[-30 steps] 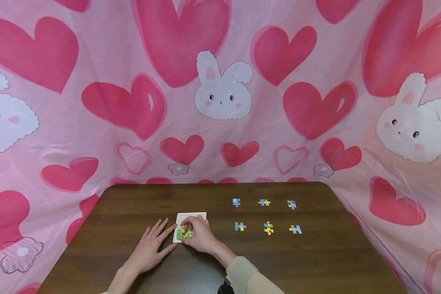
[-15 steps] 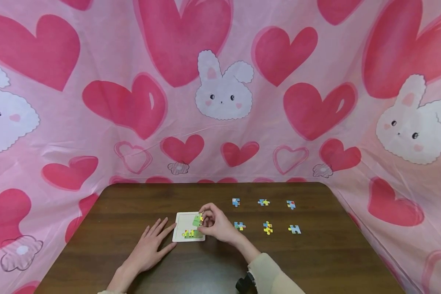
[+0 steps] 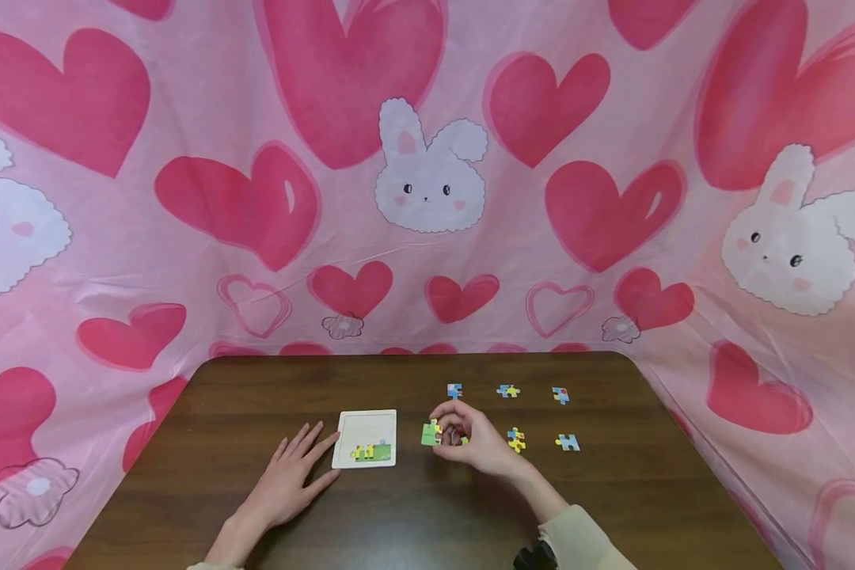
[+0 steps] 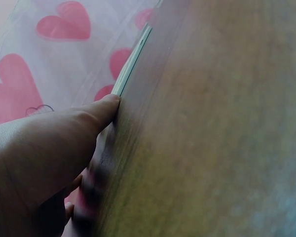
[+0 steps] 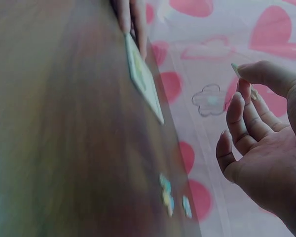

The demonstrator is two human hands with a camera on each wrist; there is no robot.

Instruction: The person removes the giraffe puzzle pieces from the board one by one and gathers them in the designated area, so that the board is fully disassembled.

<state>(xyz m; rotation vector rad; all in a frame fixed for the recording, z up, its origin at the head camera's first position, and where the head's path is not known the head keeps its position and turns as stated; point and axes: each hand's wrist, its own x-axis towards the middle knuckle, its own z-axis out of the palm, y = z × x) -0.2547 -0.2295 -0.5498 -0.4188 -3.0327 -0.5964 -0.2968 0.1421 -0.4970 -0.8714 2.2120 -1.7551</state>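
In the head view my right hand (image 3: pixel 479 437) pinches a green and yellow jigsaw piece (image 3: pixel 429 434) above the table, right of the white puzzle tray (image 3: pixel 352 423). Seen edge-on in the right wrist view, that jigsaw piece (image 5: pixel 235 69) sits between thumb and fingertips. My left hand (image 3: pixel 285 484) lies with fingers spread on the table, thumb and index fingertip at the tray's left edge. The left wrist view has the left thumb against the tray (image 4: pixel 132 64). Along the tray's lower right lie joined green and yellow jigsaw pieces (image 3: pixel 376 453).
Loose jigsaw pieces lie in two rows to the right, including a blue one (image 3: pixel 454 390), a blue and red one (image 3: pixel 560 395), and a yellow and blue one (image 3: pixel 516 440). One more is mostly hidden behind my right hand. A pink cloth (image 3: pixel 427 261) hangs behind the brown table (image 3: pixel 370 522).
My right hand has moved right from over the tray, lifting the green and yellow jigsaw piece out past the tray's right edge. The left hand has stayed at the tray.
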